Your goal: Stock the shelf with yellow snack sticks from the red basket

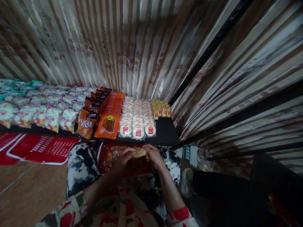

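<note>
A small yellow snack packet (140, 153) is pinched between my two hands, just above a red plastic basket (100, 159) between my knees. My left hand (124, 158) grips the packet's left end, and my right hand (152, 154) has its right end, fingers closed. More yellow packets (115, 148) lie in the basket, partly hidden by my hands. On the black shelf (165, 134) ahead, similar yellow packets (163, 112) with red labels stand in short rows at the right end. Beside them are rows of clear-wrapped round white snacks (138, 130).
Orange snack bags (108, 124) and many white chip bags (52, 118) fill the shelf leftward. Red baskets (44, 149) sit below it. Striped sheeting (132, 47) hangs behind, crossed by a black bar (208, 53). Another person's shoe (187, 183) is at the right.
</note>
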Motion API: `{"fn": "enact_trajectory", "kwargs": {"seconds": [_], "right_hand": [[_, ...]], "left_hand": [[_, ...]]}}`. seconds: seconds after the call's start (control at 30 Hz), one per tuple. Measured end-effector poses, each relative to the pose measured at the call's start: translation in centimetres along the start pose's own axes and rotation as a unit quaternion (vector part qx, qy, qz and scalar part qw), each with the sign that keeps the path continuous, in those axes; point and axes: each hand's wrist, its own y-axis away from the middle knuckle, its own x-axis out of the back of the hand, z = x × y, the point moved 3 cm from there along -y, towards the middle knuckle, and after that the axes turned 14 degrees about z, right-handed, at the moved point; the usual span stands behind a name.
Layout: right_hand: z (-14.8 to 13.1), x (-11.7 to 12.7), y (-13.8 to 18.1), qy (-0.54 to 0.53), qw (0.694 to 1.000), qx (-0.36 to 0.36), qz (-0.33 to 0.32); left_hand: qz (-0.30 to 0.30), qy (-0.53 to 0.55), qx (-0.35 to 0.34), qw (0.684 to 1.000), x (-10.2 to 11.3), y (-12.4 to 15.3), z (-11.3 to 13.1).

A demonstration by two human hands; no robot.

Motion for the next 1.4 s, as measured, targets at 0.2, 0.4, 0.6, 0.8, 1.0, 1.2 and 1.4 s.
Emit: {"fn": "enact_trajectory", "kwargs": {"seconds": [0.2, 0.4, 0.6, 0.8, 1.0, 1.2, 1.4], "right_hand": [[-0.6, 0.0, 0.1, -0.07, 0.996, -0.052, -0.003], [-1.4, -0.1, 0.2, -0.121, 0.989, -0.09, 0.007], [-1.9, -0.5, 0.3, -0.104, 0.99, -0.097, -0.005], [-1.5, -0.8, -0.5, -0.069, 0.997, -0.042, -0.013], [-2.0, -1.0, -1.3, -0.067, 0.998, 0.005, -0.008], [-3.1, -0.5, -0.7, -0.067, 0.996, 0.048, -0.042], [-4.3, 0.0, 0.3, -0.019, 0.981, 0.147, -0.123]], "left_hand": [[-0.055, 0.064, 0.042, 0.996, -0.3, 0.2, -0.4], [-0.04, 0.014, -0.008, 0.999, -0.6, -0.5, -0.4], [0.021, -0.056, -0.045, 0.997, -0.4, -1.1, 0.0], [0.054, -0.089, -0.054, 0.993, -0.2, -1.4, 1.1], [0.061, -0.092, -0.051, 0.993, -0.3, -2.0, 1.0], [0.038, -0.069, -0.04, 0.996, -0.6, -2.5, 1.8], [-0.023, -0.077, -0.044, 0.996, -1.7, -3.3, 2.3]]}}
